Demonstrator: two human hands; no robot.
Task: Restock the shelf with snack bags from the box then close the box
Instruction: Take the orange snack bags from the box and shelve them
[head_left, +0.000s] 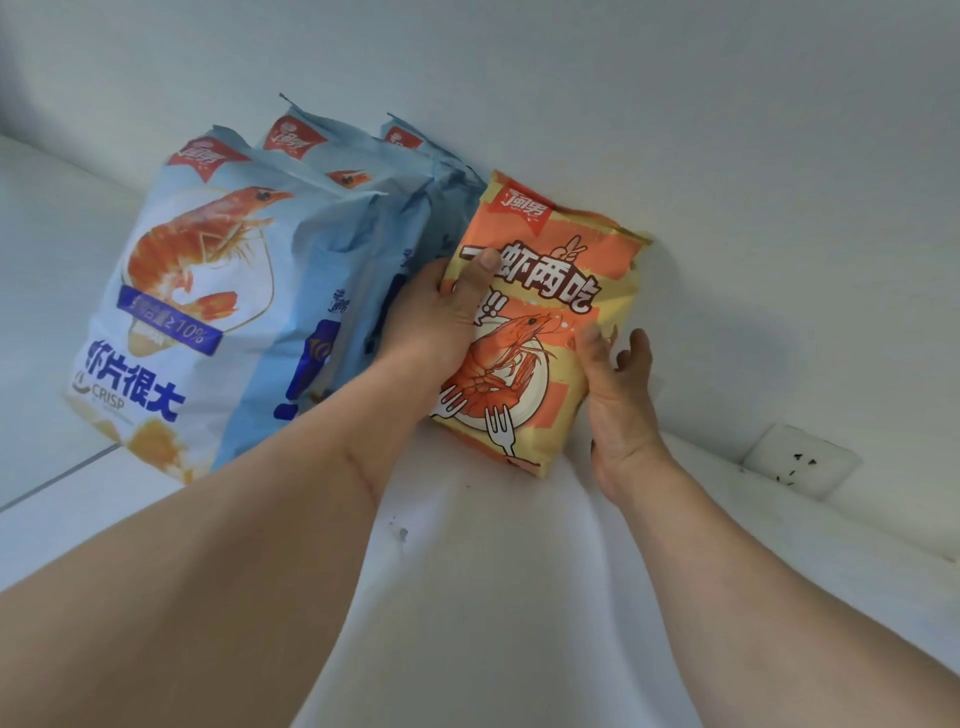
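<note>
At the centre of the frame an orange and yellow snack bag stands upright on the white shelf, against the back wall. The left hand grips its left edge, thumb curled over the front. The right hand rests against its right edge with fingers loosely spread, holding nothing. Three blue snack bags stand just beside it at left. A wall socket sits at right.

The orange snack bag looks like smooth, printed plastic film with a soft sheen. Left of it, the blue snack bags show creased, matt film. The white shelf beneath looks smooth and matt.
</note>
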